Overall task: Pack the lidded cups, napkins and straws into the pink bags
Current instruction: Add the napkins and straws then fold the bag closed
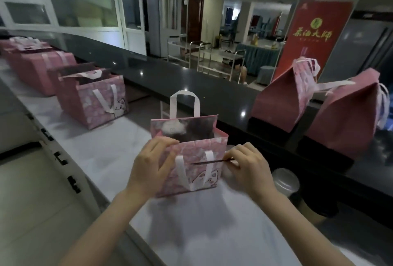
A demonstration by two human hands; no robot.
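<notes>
A person packs an open pink bag (195, 151) standing on the white worktop (191, 233). The left hand (148, 168) grips the bag's near rim. The right hand (248, 170) pinches a thin dark straw (210, 162), held level across the bag's front and not yet inside. A lidded cup (286, 182) waits just right of the bag. The straw could snag the drooping handle, or the right wrist could topple the cup.

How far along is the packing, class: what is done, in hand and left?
Done, apparently: two pink bags on the dark counter stand closed. In hand: the left hand holds the rim of the open middle bag; the right hand pinches a dark straw. Left: a lidded cup stands outside, and another bag stands open.
</notes>
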